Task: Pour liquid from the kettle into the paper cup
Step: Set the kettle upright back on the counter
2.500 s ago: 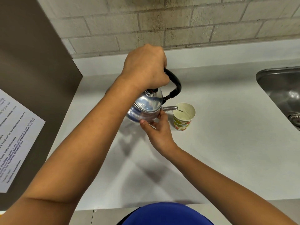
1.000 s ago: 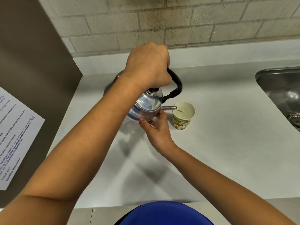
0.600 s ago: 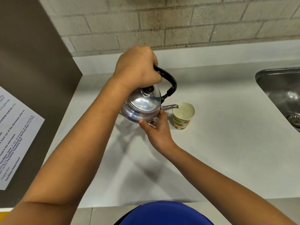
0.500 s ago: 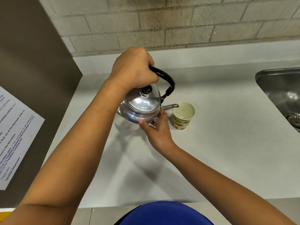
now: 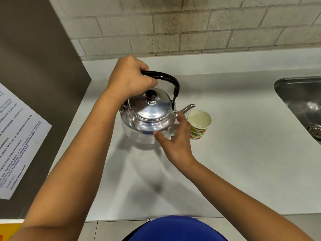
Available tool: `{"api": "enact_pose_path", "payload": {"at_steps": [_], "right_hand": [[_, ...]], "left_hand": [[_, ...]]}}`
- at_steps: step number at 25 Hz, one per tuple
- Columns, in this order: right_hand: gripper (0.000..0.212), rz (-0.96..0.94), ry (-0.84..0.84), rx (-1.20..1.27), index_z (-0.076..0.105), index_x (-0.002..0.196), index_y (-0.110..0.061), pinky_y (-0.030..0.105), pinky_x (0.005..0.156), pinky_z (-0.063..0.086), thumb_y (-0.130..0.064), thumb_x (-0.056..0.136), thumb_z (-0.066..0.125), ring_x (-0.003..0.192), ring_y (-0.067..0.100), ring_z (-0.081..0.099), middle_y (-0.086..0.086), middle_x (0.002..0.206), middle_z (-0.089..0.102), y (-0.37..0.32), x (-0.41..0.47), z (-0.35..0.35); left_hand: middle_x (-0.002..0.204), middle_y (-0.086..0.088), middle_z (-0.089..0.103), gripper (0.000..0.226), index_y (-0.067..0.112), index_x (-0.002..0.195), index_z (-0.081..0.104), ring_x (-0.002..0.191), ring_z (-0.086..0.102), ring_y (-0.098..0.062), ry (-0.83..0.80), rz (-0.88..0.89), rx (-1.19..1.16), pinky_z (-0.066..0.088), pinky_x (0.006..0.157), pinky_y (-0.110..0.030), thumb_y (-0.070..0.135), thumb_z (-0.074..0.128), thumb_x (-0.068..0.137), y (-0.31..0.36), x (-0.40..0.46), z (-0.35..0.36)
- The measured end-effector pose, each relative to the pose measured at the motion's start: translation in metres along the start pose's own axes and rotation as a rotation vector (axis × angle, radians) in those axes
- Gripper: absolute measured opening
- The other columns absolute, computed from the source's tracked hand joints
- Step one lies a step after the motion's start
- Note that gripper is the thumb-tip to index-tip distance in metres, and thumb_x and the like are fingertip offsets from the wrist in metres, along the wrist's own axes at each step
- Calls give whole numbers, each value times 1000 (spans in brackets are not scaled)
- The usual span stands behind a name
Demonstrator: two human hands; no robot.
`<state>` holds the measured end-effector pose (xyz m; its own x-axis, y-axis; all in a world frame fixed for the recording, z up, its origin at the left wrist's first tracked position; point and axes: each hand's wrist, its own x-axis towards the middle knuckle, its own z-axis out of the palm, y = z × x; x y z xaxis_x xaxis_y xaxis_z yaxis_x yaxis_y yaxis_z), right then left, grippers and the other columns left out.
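Observation:
A shiny metal kettle [image 5: 147, 117] with a black handle and a black lid knob stands upright on the white counter [image 5: 234, 153]. My left hand [image 5: 130, 79] is closed around the handle's left end. Its spout points right, just above and left of a small paper cup [image 5: 198, 125] printed with orange and green shapes, which holds pale liquid. My right hand [image 5: 175, 140] has its fingers spread, its fingertips at the kettle's lower right side, between kettle and cup. Whether they touch the kettle I cannot tell.
A steel sink [image 5: 302, 103] is set into the counter at the far right. A brown panel [image 5: 34, 84] with a printed paper notice [image 5: 15, 141] rises on the left. A brick wall [image 5: 191, 23] runs behind the counter.
The kettle has swung back from its tilt over the cup to upright and come down onto the counter, left of the cup. My right hand's fingers have spread wider at its side.

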<state>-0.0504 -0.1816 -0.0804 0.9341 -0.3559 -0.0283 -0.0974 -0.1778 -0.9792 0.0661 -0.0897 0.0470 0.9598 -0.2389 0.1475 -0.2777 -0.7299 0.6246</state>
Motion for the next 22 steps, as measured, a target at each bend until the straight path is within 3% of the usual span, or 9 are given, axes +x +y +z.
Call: {"api": "enact_pose_path", "payload": {"at_steps": [3,5,7,8,11,13,17,22], "right_hand": [[68,-273,177,-73,29,136,-7,36,109,30,-29,79,60,128,28,32,18,137,30,-25,7,-9],[51,-476,235,-95,35,132,-2,42,108,33,-18,86,50,126,28,35,20,133,34,-46,25,-20],[42,-593,172,-149,40,130,-4,45,104,39,-16,90,44,122,23,39,17,131,38,-65,47,-30],[41,-624,100,-193,42,130,-6,41,102,41,-17,91,44,119,19,41,15,130,41,-73,57,-35],[37,-649,-142,-337,48,126,-10,12,88,40,-22,91,44,106,9,46,8,124,50,-91,76,-38],[31,-659,-233,-406,54,119,-10,3,78,37,-21,92,44,97,8,50,2,110,55,-96,82,-35],[26,-642,-380,-438,57,113,-12,5,65,37,-19,90,49,74,0,51,-4,89,58,-99,83,-29],[25,-586,-408,-406,57,113,-10,7,61,36,-14,89,51,67,0,47,-7,79,54,-94,79,-11]], "left_hand": [[43,-1,38,28,20,39,49,44,35,-14,41,-7,-45,30,50,-22,15,65,60,-7,-4,-3],[42,1,41,27,21,40,51,44,36,-13,56,-18,-66,31,49,-21,15,66,61,-11,-6,-6],[35,9,42,25,21,41,52,44,36,-11,64,-30,-80,31,48,-20,15,67,61,-15,-8,-8],[30,10,41,25,21,42,52,44,36,-10,69,-34,-85,30,47,-20,15,67,60,-16,-9,-9],[26,15,40,25,21,41,52,42,35,-9,92,-38,-104,29,46,-20,16,67,59,-21,-11,-12],[26,15,40,26,22,39,51,40,35,-6,100,-36,-130,29,46,-20,16,68,59,-24,-12,-14],[25,14,38,28,22,38,50,31,34,-1,79,-45,-182,28,45,-19,13,68,58,-33,-13,-18],[25,13,38,28,21,39,51,29,33,-2,49,-70,-219,27,39,-15,10,68,59,-54,-13,-16]]}}
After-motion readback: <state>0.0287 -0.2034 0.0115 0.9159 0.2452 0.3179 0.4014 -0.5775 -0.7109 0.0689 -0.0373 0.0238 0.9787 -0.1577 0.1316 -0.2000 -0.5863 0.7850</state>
